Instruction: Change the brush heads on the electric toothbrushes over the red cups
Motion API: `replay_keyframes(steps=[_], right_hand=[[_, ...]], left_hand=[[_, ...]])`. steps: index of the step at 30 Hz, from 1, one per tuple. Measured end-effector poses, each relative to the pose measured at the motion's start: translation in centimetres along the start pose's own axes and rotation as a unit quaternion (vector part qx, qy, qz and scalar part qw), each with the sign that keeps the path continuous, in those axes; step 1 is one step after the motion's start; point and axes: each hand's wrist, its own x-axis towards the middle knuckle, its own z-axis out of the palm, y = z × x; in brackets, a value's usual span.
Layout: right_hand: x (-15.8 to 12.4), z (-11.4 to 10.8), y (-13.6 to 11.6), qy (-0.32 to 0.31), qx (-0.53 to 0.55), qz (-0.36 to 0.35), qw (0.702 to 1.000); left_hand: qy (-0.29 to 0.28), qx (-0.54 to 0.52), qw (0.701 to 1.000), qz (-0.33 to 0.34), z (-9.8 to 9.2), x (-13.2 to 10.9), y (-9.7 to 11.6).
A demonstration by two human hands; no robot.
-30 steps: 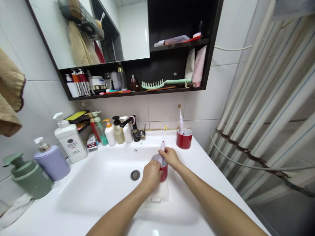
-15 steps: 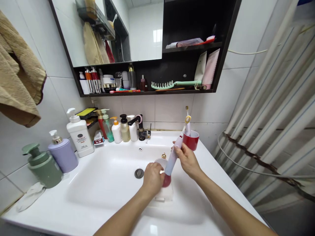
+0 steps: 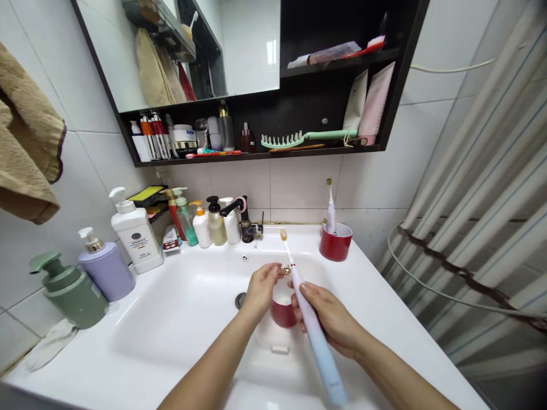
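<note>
My right hand is closed around an electric toothbrush, its handle fading from pink to light blue. The brush head tilts up and away, and the blue end points toward me. My left hand is beside the toothbrush neck, fingers stretched out with nothing seen between them. Below and between both hands is a red cup with a white inside and a gold knob-like part at its far side; my hands cover some of it. A second red cup on the right rim of the sink holds another electric toothbrush.
A white sink with a dark drain lies under my hands. The black faucet stands at the back, beside several pump bottles. A dark shelf cabinet overhangs the back, and a ribbed pale curtain hangs on the right.
The toothbrush has swung from tilting right to tilting left, its blue end now toward me. My left hand has moved up from near the blue end to beside the brush neck.
</note>
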Motion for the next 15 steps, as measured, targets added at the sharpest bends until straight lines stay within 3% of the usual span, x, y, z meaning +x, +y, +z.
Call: replay_keyframes(steps=[2,5,9,12,15], right_hand=[[0.0,0.5,0.8,-0.023,-0.002,0.016,1.0],[0.1,0.7,1.5,-0.037,-0.037,0.027,0.998],[0.3,0.6,2.4,-0.033,-0.14,0.062,0.988],[0.3,0.7,2.9,-0.002,-0.226,0.033,0.973],[0.2,1.1,2.8,-0.016,-0.206,0.041,0.977]], left_hand=[[-0.027,-0.155,0.985,-0.065,0.4,0.7,0.7],[-0.027,-0.258,0.958,-0.119,0.7,1.3,0.7],[0.042,-0.313,0.943,-0.105,0.1,1.8,0.0],[0.073,-0.329,0.938,-0.086,-0.7,2.0,-0.3],[0.08,-0.344,0.932,-0.082,-0.9,2.0,-0.3]])
